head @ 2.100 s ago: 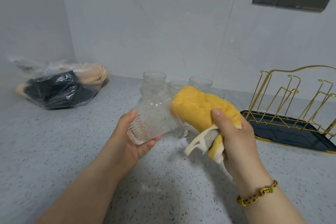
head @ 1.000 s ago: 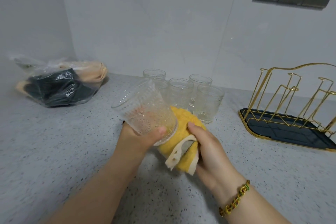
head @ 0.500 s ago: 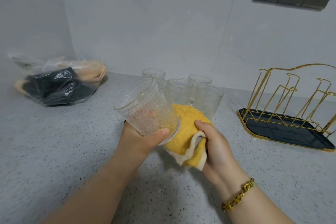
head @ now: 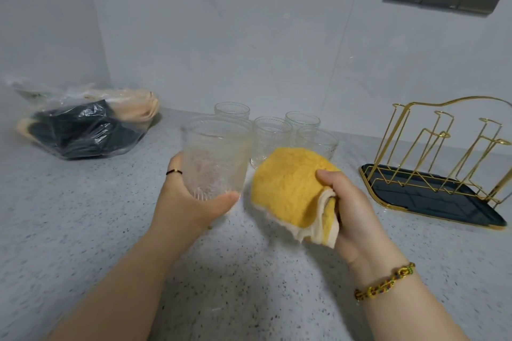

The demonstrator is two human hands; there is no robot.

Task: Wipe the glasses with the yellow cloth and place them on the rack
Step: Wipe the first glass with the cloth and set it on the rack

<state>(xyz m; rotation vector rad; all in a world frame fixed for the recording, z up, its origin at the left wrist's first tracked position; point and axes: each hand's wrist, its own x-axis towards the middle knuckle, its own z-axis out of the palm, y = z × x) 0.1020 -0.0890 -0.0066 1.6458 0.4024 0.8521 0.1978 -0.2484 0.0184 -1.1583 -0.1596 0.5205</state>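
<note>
Your left hand grips the glass low on its wall, thumb across the front near the base and the fingers wrapped round the back. The glass stands upright above the counter, mouth up. Your right hand is clamped on the bunched yellow cloth, thumb on top. The cloth sits just to the right of the glass, with a narrow gap between them.

Half a second ago the glass was tilted, its mouth toward the upper left, and the cloth was pressed against its base. Now the glass is straight and the cloth has come off it to the right.

The rack stands well to the right on its dark tray, with no glass on it, and its far side is cut off by the picture's edge. The other glasses stand in a group by the wall; the held glass and the cloth cover parts of them. Your left fingers show only as a blur through the patterned glass, and your right fingers are hidden under the cloth. What the plastic bag at far left holds is hard to make out.
</note>
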